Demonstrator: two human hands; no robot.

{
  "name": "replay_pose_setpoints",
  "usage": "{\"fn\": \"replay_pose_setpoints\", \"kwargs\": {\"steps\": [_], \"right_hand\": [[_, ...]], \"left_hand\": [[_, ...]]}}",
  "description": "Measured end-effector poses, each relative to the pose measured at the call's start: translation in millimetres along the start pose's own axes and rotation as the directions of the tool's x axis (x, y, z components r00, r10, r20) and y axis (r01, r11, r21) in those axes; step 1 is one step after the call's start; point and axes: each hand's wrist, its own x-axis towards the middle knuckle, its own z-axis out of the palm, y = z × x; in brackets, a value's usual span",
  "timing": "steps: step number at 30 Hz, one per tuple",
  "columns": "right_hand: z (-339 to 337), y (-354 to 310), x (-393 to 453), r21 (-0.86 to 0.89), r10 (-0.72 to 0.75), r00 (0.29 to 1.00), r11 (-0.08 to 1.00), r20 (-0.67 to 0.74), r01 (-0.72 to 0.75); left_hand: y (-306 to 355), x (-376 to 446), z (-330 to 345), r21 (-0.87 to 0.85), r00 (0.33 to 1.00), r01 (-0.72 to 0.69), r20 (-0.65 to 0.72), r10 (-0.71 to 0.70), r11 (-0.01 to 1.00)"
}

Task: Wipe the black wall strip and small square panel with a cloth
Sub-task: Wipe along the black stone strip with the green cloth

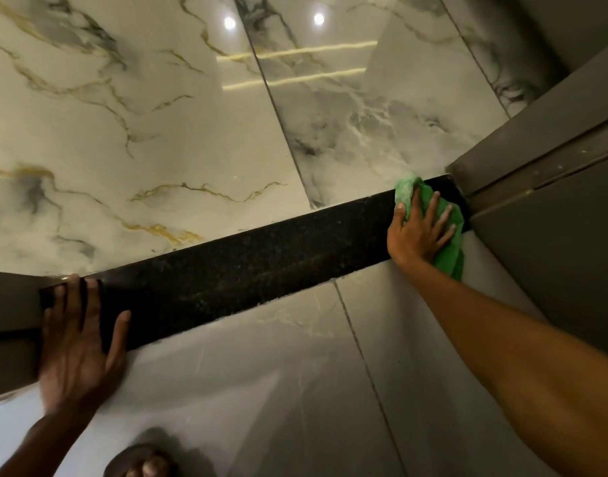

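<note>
Right hand (420,232) presses green cloth (450,261) flat on black strip (226,270).

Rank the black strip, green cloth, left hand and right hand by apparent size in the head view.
1. The black strip, spanning most of the frame.
2. The left hand, though it is nearer the camera, so this is unsure.
3. The right hand and green cloth look alike; the hand covers part of the cloth.

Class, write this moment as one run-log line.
step: wipe black strip | right hand: presses green cloth on strip's right end | left hand: flat on strip's left end
</note>
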Motion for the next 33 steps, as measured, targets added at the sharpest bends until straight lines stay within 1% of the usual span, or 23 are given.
{"fn": "replay_pose_setpoints", "kwargs": {"steps": [3,6,9,12,15,20,27,33], "right_hand": [[17.4,-24.6,-27.5,-0.004,-0.064,0.998,0.998,-0.002,0.064],[37.1,-55.7,-68.5,0.013,-0.240,0.971,0.971,-0.012,0.240],[56.2,-85.7,-122.0,0.002,-0.439,0.899,0.899,-0.017,0.439],[71.1,-114.1,-172.1,0.001,-0.577,0.816,0.816,0.015,0.577],[80.1,-138.7,-208.1,0.016,-0.634,0.771,0.773,0.054,0.635],[91.3,-171.1,-245.3,0.057,-0.712,0.692,0.701,0.118,0.711],[101.0,-208.9,-280.1,0.159,-0.822,0.542,0.567,0.177,0.808],[99.7,-221.1,-279.9,0.215,-0.877,0.429,0.472,0.216,0.855]], "left_hand": [[10.2,-4.9,-9.7,-0.031,0.999,0.024,0.024,-0.023,0.999],[17.4,-6.3,-16.7,-0.036,0.999,0.025,0.029,-0.024,0.999],[19.2,-5.6,-18.4,-0.029,1.000,0.010,0.024,-0.009,1.000],[13.9,-7.2,-15.9,-0.020,1.000,-0.007,0.016,0.007,1.000],[8.2,-8.9,-12.3,0.002,0.998,-0.050,-0.022,0.050,0.999],[5.8,-8.5,-8.9,0.045,0.997,-0.051,-0.055,0.053,0.998],[4.2,-8.2,-6.2,0.083,0.997,-0.048,-0.051,0.053,0.995],[2.3,-8.1,-5.4,0.075,0.999,-0.040,-0.026,0.042,0.996]]}}
